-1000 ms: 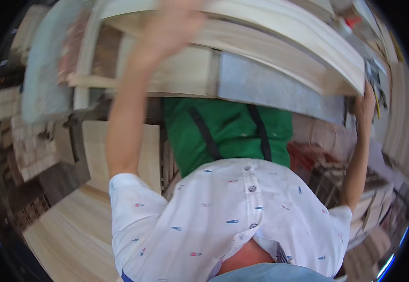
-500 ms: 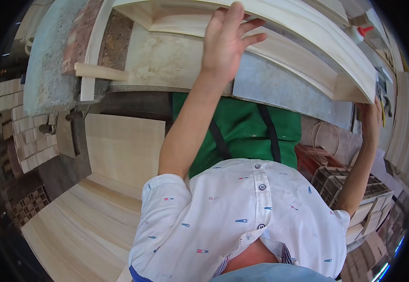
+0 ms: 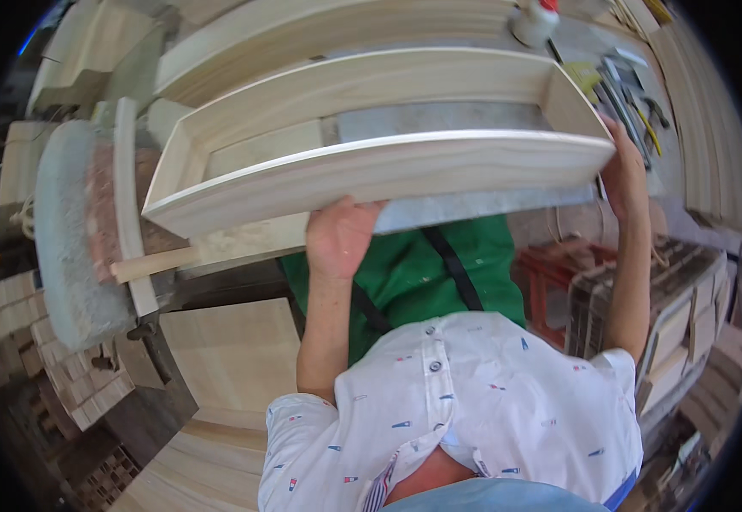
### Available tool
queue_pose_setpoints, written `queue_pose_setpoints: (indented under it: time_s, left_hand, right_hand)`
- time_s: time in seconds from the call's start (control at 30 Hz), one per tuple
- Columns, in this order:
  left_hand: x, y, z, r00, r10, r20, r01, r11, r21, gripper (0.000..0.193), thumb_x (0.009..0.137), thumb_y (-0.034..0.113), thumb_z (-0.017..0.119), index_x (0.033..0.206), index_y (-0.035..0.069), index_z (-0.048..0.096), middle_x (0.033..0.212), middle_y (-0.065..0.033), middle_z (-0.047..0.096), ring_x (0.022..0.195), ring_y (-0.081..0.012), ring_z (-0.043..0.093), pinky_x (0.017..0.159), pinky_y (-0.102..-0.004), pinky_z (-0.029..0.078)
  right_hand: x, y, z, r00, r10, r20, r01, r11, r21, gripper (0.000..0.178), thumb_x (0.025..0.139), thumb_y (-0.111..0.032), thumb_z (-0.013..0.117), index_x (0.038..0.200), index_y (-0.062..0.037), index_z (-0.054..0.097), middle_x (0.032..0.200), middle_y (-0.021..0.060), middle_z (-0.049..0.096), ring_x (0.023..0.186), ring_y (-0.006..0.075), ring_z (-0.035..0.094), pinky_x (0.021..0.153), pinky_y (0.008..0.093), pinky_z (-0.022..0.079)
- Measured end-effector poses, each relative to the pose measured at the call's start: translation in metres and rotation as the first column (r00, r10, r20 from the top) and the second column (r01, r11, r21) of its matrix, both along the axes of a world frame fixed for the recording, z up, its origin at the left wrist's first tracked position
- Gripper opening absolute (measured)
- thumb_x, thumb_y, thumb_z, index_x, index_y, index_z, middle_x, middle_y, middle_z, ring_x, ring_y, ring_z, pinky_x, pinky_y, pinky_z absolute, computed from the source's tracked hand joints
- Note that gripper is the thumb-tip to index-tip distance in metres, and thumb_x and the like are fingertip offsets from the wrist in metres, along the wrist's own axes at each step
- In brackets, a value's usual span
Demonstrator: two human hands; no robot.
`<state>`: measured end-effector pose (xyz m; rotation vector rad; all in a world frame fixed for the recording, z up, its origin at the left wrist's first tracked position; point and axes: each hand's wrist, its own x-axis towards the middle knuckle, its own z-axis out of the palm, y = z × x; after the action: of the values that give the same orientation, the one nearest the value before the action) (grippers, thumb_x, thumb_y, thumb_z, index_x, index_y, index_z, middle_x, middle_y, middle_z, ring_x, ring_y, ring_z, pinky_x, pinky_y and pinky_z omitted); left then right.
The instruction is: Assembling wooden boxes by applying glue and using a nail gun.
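Note:
A long, shallow rectangular frame of pale wood [image 3: 371,162] stands on edge over the bench, with no panel across its opening; the grey bench top [image 3: 439,124] shows through it. My left hand [image 3: 339,239] is at the lower edge of the near board, left of its middle, its fingertips hidden beneath or behind the wood. At the right end, my right hand [image 3: 624,175] grips the corner, fingers partly hidden by the end board.
Behind the frame lie more long boards [image 3: 337,38] and a white bottle with a red cap [image 3: 535,24]. Hand tools [image 3: 640,115] lie at right. A wooden stick [image 3: 156,263] juts out at left. Wood panels [image 3: 234,354] stand low left, and a red crate [image 3: 550,286] right.
The frame has tilted and come nearer, so its opening now faces up. My left hand has dropped from its far upper area to the near board's lower edge. The right hand keeps the right corner.

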<state>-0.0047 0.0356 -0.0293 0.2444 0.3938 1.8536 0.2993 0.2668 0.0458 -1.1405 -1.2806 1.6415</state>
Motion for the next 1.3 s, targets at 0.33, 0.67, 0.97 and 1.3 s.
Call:
queue_pose_setpoints:
  time_s: [0.33, 0.67, 0.97, 1.3]
  left_hand:
    - [0.007, -0.007, -0.045, 0.995, 0.024, 0.1, -0.017, 0.997, -0.072, 0.042, 0.085, 0.012, 0.046, 0.124, -0.001, 0.05, 0.133, -0.0174, 0.048, 0.132, -0.033, 0.033, 0.114, -0.0534, 0.011]
    - [0.01, -0.007, -0.032, 0.986, 0.057, 0.158, -0.047, 0.997, -0.066, 0.026, 0.075, -0.003, 0.05, 0.097, 0.003, 0.062, 0.104, -0.0108, 0.063, 0.108, -0.0265, 0.054, 0.101, -0.0466, 0.036]
    - [0.012, -0.008, -0.035, 0.985, 0.075, 0.158, -0.061, 0.994, -0.09, 0.025, 0.075, -0.003, 0.052, 0.097, 0.004, 0.062, 0.104, -0.0102, 0.062, 0.106, -0.0269, 0.054, 0.101, -0.0477, 0.036]
    - [0.009, -0.005, -0.023, 0.989, 0.061, 0.135, -0.049, 0.994, -0.093, 0.025, 0.075, -0.002, 0.052, 0.098, 0.005, 0.062, 0.105, -0.0091, 0.062, 0.107, -0.0257, 0.053, 0.1, -0.0469, 0.037]
  right_hand:
    - [0.018, 0.008, -0.021, 0.962, -0.062, 0.264, 0.038, 0.995, 0.095, 0.041, 0.093, -0.029, 0.054, 0.124, -0.0032, 0.056, 0.113, 0.005, 0.061, 0.101, 0.0119, 0.056, 0.086, 0.0269, 0.043]
    - [0.023, 0.018, -0.028, 0.988, 0.062, 0.138, -0.069, 0.997, 0.045, 0.041, 0.095, -0.021, 0.053, 0.129, 0.0007, 0.05, 0.123, 0.0089, 0.057, 0.113, 0.0159, 0.053, 0.097, 0.0287, 0.039]
    - [0.023, 0.017, -0.029, 0.988, 0.091, 0.123, -0.097, 0.995, 0.039, 0.043, 0.094, -0.021, 0.053, 0.13, 0.0014, 0.049, 0.125, 0.0101, 0.056, 0.115, 0.0169, 0.052, 0.098, 0.0294, 0.038]
    - [0.011, 0.012, -0.019, 0.983, 0.077, 0.166, -0.101, 0.984, 0.144, 0.045, 0.096, -0.022, 0.048, 0.134, 0.0019, 0.043, 0.135, 0.0103, 0.048, 0.124, 0.0174, 0.045, 0.104, 0.0299, 0.032]
